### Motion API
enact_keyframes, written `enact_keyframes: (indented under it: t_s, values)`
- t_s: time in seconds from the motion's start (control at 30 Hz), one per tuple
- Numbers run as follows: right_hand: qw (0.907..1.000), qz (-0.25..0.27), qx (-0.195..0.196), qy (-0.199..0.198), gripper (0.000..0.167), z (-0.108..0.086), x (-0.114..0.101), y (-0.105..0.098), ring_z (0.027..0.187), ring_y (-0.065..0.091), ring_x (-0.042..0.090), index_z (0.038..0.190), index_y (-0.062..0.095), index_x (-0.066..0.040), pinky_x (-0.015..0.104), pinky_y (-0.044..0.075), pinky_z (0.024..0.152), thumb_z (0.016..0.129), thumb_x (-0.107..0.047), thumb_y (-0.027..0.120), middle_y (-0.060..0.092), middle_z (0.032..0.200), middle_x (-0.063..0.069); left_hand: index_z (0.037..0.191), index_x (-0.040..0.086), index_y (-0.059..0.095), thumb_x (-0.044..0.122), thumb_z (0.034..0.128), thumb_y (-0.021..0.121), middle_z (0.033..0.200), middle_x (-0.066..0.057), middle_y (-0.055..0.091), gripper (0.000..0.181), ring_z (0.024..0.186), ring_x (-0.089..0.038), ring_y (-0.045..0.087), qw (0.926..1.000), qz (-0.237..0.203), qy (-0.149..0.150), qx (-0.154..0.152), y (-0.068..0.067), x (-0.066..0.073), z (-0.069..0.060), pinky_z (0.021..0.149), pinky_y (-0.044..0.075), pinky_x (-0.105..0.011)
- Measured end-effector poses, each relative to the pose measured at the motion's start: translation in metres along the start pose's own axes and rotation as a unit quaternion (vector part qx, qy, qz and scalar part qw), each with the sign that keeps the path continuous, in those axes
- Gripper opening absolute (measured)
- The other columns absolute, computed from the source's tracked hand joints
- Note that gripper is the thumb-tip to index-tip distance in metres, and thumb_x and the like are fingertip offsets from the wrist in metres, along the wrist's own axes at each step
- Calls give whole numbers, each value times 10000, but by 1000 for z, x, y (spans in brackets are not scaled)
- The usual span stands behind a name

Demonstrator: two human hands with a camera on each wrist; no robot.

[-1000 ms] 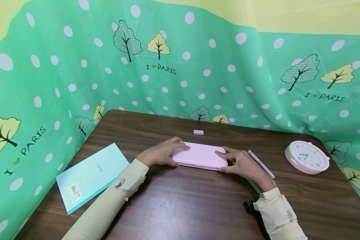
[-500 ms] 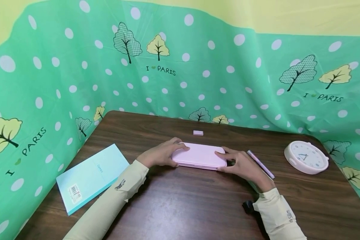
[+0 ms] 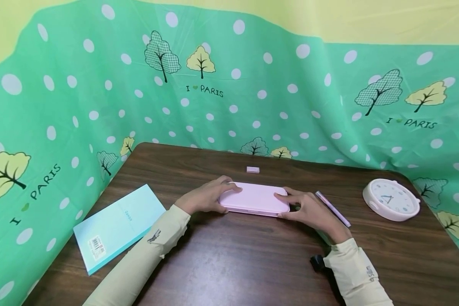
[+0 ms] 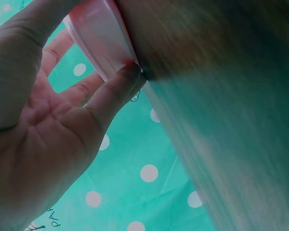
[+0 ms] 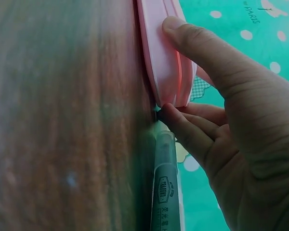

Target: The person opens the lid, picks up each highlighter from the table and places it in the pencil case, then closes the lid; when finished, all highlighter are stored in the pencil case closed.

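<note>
Right hand (image 3: 311,209): grasping the pink case (image 3: 256,198) at the right.
Left hand (image 3: 206,196): grasping it at the left.
Pink case: on the counter (image 3: 233,259) between both hands; probably light, stiff, slightly slippery, hardly fragile.
Rounded ends (image 5: 160,62): likely the surest hold.

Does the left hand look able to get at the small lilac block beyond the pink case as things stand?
Probably yes, once the left hand lets go of the pink case it grips: only tabletop shows between that hand and the small lilac block.
</note>
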State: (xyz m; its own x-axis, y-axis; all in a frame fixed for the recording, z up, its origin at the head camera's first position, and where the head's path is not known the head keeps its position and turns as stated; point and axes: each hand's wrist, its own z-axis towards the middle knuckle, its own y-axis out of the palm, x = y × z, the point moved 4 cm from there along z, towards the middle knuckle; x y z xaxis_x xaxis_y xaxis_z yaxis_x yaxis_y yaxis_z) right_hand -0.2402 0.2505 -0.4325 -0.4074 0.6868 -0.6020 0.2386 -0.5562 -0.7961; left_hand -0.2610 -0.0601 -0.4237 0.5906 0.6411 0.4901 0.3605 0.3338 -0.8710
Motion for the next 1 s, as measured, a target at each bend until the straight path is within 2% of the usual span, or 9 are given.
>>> enact_keyframes:
  t_s: [0.37,0.63,0.9,1.0]
  values:
    - [9999,84,-53,-50,681,-4,2,2,1416,536,515,1480,670,-115,662,480,1076,905,-391,907,505,1575,329,1537,165,606,124,899,903,1582,-159,456,705,1428,-370,499,10000,17,-85,0,4,1,-1,1187,426,-502]
    - [10000,71,-21,-33,674,-1,2,2,1421,534,506,1478,676,-108,655,480,1082,896,-344,920,508,1574,325,1531,159,605,125,898,908,1584,-169,452,703,1433,-382,495,10000,51,-85,4,2,0,-1,1192,420,-512]
    - [9974,-701,-136,73,756,2,-5,2,1420,537,500,1542,639,-160,656,480,1079,884,-400,924,499,1605,289,1540,168,610,135,891,913,1588,-168,452,717,1434,-372,491,9999,-26,-139,-38,-1,-1,2,1200,411,-506]
    - [9973,-712,-167,-18,757,3,-6,1,1406,552,498,1547,629,-146,643,496,1066,897,-415,911,498,1591,316,1537,169,613,139,889,916,1581,-168,457,716,1427,-370,496,9999,-41,-149,-34,-1,-1,2,1196,415,-506]
